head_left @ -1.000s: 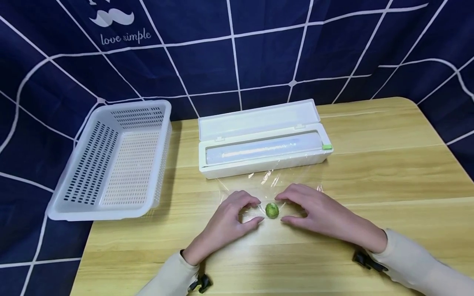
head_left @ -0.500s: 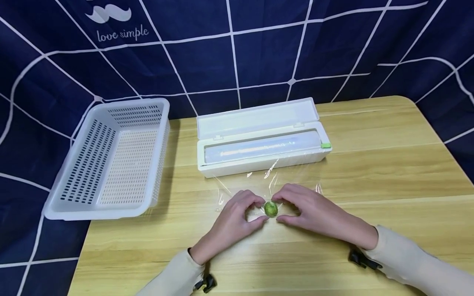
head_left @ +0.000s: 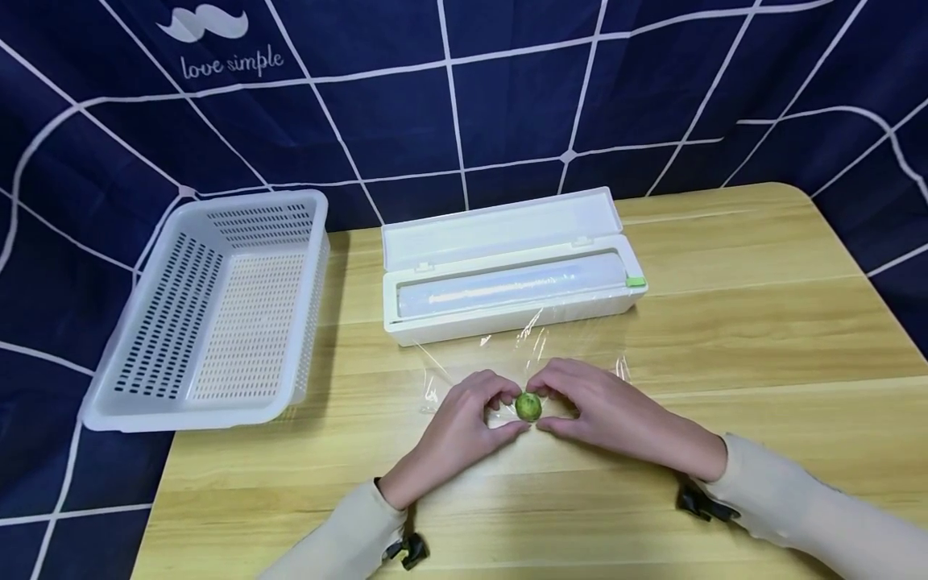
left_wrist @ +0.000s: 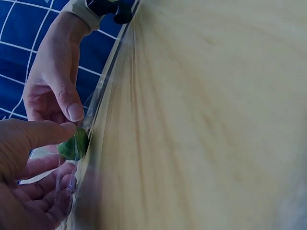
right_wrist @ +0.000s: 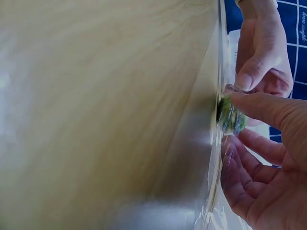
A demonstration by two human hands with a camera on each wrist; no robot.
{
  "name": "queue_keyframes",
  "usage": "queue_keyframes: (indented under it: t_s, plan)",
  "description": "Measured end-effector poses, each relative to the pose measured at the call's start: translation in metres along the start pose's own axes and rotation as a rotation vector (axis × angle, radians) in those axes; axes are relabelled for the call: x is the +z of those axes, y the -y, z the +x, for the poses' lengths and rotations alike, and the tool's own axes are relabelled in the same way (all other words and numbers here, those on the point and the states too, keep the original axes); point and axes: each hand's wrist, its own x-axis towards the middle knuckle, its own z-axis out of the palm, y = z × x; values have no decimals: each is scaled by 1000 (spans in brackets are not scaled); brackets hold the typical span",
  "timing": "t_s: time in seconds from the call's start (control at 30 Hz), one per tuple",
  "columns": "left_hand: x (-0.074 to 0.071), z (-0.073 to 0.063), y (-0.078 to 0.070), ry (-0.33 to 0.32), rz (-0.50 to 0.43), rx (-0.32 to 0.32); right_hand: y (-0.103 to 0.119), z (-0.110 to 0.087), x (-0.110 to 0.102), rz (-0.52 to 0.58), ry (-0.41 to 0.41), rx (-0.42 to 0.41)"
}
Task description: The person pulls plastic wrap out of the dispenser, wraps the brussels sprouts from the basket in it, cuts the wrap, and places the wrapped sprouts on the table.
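– Where are we?
– Our left hand (head_left: 461, 415) and right hand (head_left: 605, 407) curl round the green ball (head_left: 528, 407), amid clear film (head_left: 540, 346), near side of the white box (head_left: 464, 323)!
– Both?
– Presumably so it can't roll.

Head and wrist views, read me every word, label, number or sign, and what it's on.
"love simple": white script lettering on the dark blue cloth with white grid lines, head view.
Sign: white moustache print above it.
Small sideways lettering on that cloth, right wrist view: too blurred to read surely.
No other text readable.
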Motion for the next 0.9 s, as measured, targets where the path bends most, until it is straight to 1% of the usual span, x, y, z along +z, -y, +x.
queue_keyframes:
  t_s: [0.27,0.43,0.63,0.9]
  plan:
    - [0,3,1,12,-13,-12,-1,2,1,24,11,1]
    - [0,4,0,18,7,-8,-1,3,0,31,15,3]
    - [0,4,-1,41,34,-23,0,3,-1,57,30,23]
    - [3,2,-1,48,18,-10,0,1,-1,75,28,45]
